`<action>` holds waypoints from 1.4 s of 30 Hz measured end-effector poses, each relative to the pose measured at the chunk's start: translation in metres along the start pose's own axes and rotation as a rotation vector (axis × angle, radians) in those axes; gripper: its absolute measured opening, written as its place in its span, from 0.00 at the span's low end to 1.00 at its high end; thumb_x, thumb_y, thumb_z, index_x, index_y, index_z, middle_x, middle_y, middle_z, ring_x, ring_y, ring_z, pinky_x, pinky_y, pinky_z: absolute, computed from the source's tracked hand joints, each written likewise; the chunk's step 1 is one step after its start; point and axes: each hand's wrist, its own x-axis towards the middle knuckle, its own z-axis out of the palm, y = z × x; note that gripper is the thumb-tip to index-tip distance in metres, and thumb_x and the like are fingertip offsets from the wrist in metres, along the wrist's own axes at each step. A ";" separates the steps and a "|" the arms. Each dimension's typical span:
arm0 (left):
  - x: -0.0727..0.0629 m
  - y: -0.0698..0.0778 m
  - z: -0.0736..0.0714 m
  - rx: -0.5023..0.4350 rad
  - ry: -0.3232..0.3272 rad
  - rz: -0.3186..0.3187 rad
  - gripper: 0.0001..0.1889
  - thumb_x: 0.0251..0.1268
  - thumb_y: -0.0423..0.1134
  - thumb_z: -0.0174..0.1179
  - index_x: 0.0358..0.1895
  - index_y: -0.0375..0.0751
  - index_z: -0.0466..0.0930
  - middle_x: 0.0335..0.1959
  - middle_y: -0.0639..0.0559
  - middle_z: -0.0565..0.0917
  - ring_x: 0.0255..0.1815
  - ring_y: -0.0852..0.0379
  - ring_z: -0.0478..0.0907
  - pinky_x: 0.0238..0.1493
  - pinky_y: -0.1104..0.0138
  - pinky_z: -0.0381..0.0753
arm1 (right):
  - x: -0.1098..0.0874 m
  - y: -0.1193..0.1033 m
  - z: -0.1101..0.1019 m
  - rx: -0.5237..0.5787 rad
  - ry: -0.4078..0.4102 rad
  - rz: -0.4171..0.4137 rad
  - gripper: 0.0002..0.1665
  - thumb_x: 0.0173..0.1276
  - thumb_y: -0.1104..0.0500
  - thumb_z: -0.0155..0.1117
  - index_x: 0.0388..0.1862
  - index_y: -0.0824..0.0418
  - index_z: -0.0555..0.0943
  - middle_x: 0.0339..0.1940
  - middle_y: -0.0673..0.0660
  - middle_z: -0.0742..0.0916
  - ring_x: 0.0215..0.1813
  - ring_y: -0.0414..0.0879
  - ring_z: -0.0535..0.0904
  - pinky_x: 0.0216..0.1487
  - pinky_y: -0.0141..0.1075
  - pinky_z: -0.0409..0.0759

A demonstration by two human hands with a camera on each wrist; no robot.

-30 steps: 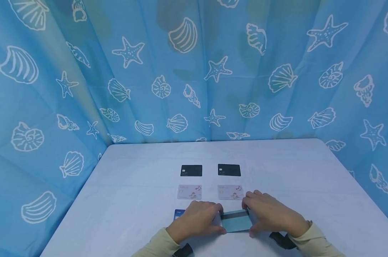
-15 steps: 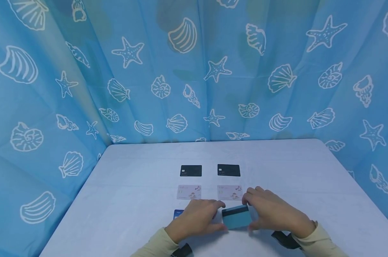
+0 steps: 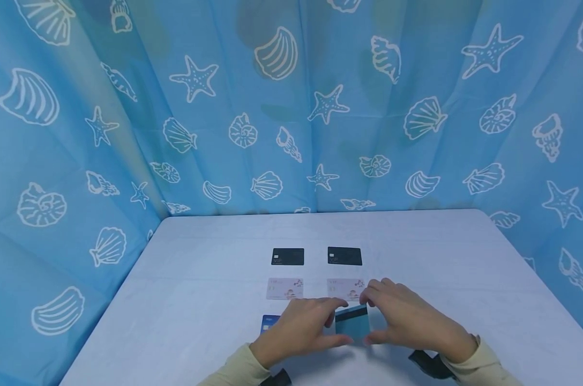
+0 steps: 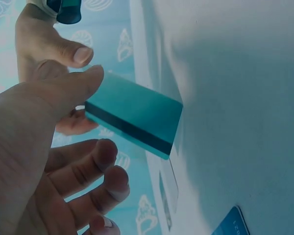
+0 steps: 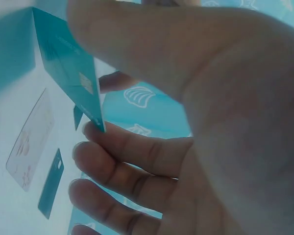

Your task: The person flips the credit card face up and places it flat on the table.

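A teal bank card (image 3: 353, 325) with a dark magnetic stripe stands tilted above the table. My right hand (image 3: 407, 319) pinches it by one end between thumb and index finger. In the right wrist view the card's other face (image 5: 68, 63) shows a chip. My left hand (image 3: 301, 328) is around its other side, thumb and fingers spread; in the left wrist view the thumb overlaps the card's corner, and I cannot tell whether it touches. The other left fingers (image 4: 116, 183) are apart from it. A blue card (image 3: 269, 320) lies partly hidden behind the left hand.
Two black cards (image 3: 288, 257) (image 3: 344, 256) lie in a row on the white table (image 3: 214, 268). Nearer are two pale pink cards (image 3: 284, 289) (image 3: 342, 288). A blue curtain (image 3: 291, 107) with shell prints hangs behind the table.
The teal card has been lifted and turned from lying nearly flat to a steeper tilt. The right hand has shifted slightly left, and the left fingers have moved right and away from the card's edge.
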 end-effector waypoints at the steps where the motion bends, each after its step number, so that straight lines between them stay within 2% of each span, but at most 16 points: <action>1: 0.000 0.001 0.000 -0.003 0.003 0.002 0.33 0.65 0.66 0.65 0.67 0.53 0.78 0.27 0.64 0.80 0.22 0.72 0.66 0.22 0.77 0.63 | 0.000 0.000 0.000 0.003 0.006 -0.008 0.37 0.44 0.38 0.87 0.52 0.48 0.82 0.45 0.41 0.83 0.47 0.40 0.72 0.51 0.46 0.79; 8: 0.000 0.007 -0.001 -0.044 0.006 -0.021 0.35 0.63 0.67 0.66 0.70 0.55 0.75 0.28 0.66 0.78 0.24 0.73 0.68 0.24 0.78 0.66 | -0.001 -0.003 -0.001 0.039 0.037 -0.042 0.37 0.46 0.35 0.84 0.53 0.46 0.82 0.47 0.41 0.83 0.50 0.40 0.74 0.54 0.48 0.81; 14: 0.001 0.009 0.000 -0.055 0.005 -0.027 0.36 0.62 0.69 0.66 0.69 0.58 0.76 0.28 0.67 0.78 0.25 0.73 0.68 0.24 0.77 0.67 | 0.000 -0.008 0.000 0.072 0.075 -0.038 0.40 0.43 0.24 0.77 0.51 0.43 0.81 0.46 0.41 0.83 0.49 0.39 0.74 0.52 0.45 0.82; 17: 0.001 0.009 0.001 -0.054 0.010 -0.023 0.35 0.62 0.69 0.66 0.69 0.58 0.76 0.28 0.66 0.79 0.24 0.73 0.68 0.23 0.77 0.67 | -0.001 -0.010 0.001 0.080 0.087 -0.042 0.41 0.42 0.22 0.75 0.51 0.43 0.81 0.46 0.42 0.83 0.49 0.40 0.75 0.51 0.44 0.82; 24: 0.001 0.009 0.002 -0.063 0.018 -0.034 0.36 0.63 0.69 0.65 0.71 0.59 0.74 0.28 0.67 0.79 0.24 0.73 0.68 0.23 0.77 0.67 | -0.002 -0.014 0.000 0.090 0.090 -0.039 0.40 0.44 0.25 0.78 0.52 0.44 0.82 0.46 0.44 0.84 0.49 0.41 0.75 0.50 0.45 0.82; 30: 0.002 0.005 0.007 -0.115 0.022 -0.078 0.33 0.63 0.68 0.65 0.68 0.59 0.76 0.26 0.70 0.77 0.24 0.73 0.69 0.25 0.77 0.68 | -0.003 -0.017 -0.001 0.070 0.099 -0.042 0.42 0.44 0.23 0.77 0.53 0.45 0.82 0.46 0.44 0.83 0.48 0.39 0.75 0.49 0.43 0.82; 35: 0.002 0.005 0.006 -0.171 0.022 -0.093 0.31 0.63 0.65 0.68 0.66 0.58 0.78 0.25 0.70 0.76 0.23 0.73 0.69 0.24 0.76 0.68 | -0.003 -0.019 -0.002 0.109 0.081 -0.025 0.44 0.43 0.23 0.77 0.54 0.46 0.82 0.49 0.47 0.84 0.50 0.42 0.76 0.54 0.50 0.84; 42: 0.002 0.006 0.000 -0.222 0.006 -0.130 0.34 0.59 0.66 0.70 0.68 0.59 0.77 0.26 0.70 0.77 0.24 0.72 0.70 0.25 0.76 0.70 | -0.004 -0.016 -0.002 0.120 0.061 -0.023 0.46 0.39 0.32 0.86 0.57 0.47 0.81 0.53 0.48 0.84 0.55 0.44 0.77 0.56 0.52 0.83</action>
